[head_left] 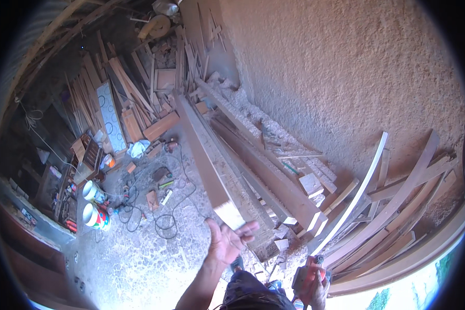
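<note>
Left hand (225,246) is near the end of a long wood beam (205,160), grip spread apart; right hand (320,292) has its grip wrapped round a red tool (306,281)

The mottled floor (124,258) carries two buckets (94,216), looped dark cable (166,237) and a wooden block (152,200).

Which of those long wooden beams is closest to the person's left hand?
The leftmost thick beam in mid-picture: its bright, pale end shows right by the left hand, whereas the other thick beams end farther right.
</note>
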Demonstrator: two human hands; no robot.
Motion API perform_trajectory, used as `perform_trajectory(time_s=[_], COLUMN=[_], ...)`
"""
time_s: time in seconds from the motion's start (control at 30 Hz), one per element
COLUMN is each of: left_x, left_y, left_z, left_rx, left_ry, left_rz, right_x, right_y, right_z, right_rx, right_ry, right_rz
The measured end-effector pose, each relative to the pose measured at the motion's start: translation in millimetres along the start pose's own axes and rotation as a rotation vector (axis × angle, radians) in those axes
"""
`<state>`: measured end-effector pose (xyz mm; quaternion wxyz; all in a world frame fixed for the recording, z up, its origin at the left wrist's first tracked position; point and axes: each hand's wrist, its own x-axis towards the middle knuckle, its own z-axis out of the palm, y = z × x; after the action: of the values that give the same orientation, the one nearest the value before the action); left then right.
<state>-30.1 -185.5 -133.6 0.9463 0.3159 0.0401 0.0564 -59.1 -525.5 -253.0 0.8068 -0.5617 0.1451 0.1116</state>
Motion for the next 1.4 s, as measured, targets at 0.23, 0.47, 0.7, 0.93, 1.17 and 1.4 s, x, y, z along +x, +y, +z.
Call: perform_trajectory(time_s=[0.23, 0.47, 0.7, 0.93, 1.17, 1.4], left_x=[-1, 4, 20, 22, 22, 17], left_y=[-165, -239, -238, -241, -237, -231], left_z=[-147, -231, -232, -237, -240, -247], left_rx=[-0.128, -0.325, -0.359, -0.344, -0.321, -0.297], left_ry=[0.370, 0.429, 0.340, 0.314, 0.293, 0.271], left_rz=[-0.335, -0.355, -0.448, -0.454, -0.453, -0.434], right_x=[-15, -15, 8, 15, 27, 19], right_y=[-40, -82, -38, -18, -7, 2], right_z=[23, 102, 148, 174, 178, 165], right_rx=[-0.151, -0.677, -0.959, -0.921, -0.847, -0.930], right_ry=[-0.213, -0.458, -0.606, -0.634, -0.694, -0.657], right_rz=[0.061, 0.053, -0.059, 0.018, 0.032, -0.094])
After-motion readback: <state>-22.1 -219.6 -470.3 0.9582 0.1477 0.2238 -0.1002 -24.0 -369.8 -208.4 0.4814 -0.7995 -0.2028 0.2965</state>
